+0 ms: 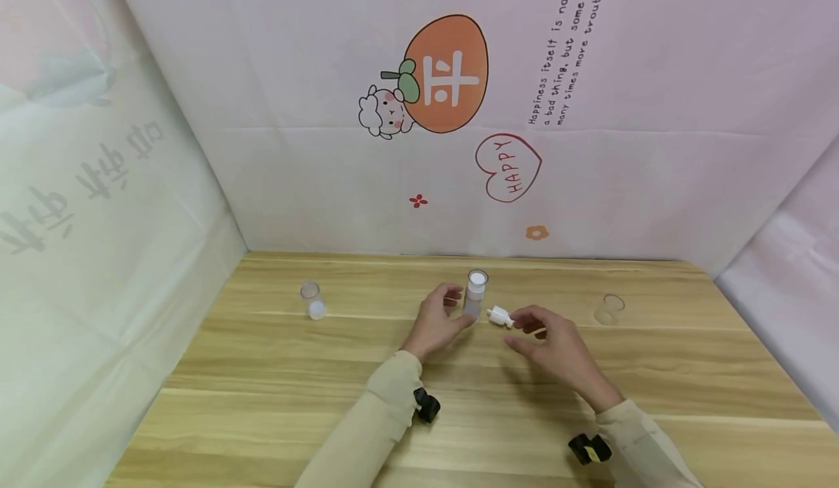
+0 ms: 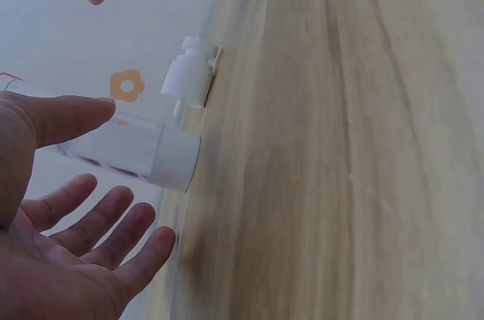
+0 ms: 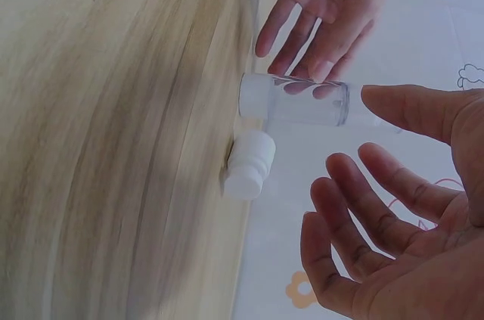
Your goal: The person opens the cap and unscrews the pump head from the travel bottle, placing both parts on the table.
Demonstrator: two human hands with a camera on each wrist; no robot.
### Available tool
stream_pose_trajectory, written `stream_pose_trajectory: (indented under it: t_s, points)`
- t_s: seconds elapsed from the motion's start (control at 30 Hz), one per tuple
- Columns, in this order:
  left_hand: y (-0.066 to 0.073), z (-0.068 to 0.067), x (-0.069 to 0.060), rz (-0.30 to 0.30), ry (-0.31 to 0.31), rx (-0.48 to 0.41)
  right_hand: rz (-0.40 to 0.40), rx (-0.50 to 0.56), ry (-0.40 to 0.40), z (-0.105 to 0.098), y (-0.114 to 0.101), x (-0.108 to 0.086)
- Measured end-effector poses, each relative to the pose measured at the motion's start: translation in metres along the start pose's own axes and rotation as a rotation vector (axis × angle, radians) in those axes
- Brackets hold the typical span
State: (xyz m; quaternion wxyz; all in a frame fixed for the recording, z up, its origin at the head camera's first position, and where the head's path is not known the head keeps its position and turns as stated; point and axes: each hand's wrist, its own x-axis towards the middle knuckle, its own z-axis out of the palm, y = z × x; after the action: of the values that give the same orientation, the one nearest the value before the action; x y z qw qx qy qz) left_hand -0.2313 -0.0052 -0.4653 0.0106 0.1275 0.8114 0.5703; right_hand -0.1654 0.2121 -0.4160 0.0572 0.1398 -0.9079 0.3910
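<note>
Fingers (image 3: 370, 205) of the right hand (image 1: 557, 341) stand loosely spread, gripping nothing, near a white piece (image 1: 500, 317) lying tipped over; farther off, I see the left hand (image 1: 435, 326), loosely parted, beside an upright bottle (image 1: 475, 295), contact unclear.

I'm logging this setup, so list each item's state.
Clear bottle: upright
White nozzle piece: lying on its side
Left clear container: appears upright
Right clear container: appears upright
Left hand: open, beside the bottle
Right hand: open, fingers bent loosely
</note>
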Motion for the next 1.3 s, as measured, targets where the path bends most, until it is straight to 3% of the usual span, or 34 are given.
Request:
stream_pose_trajectory:
  t_s: [0.43,0.7,1.1,1.3]
  points:
    - [0.005,0.010,0.007,0.000,0.018,0.020,0.005,0.008,-0.006,-0.001,0.000,-0.001]
    - [0.004,0.014,0.008,0.039,0.071,-0.001,-0.004,0.007,-0.001,0.000,0.002,-0.001]
    - [0.011,0.007,0.003,0.008,0.075,0.021,0.004,0.007,-0.009,0.002,0.001,0.000]
    - [0.015,-0.003,-0.004,0.056,0.077,0.036,-0.010,0.019,-0.003,0.004,-0.005,0.003]
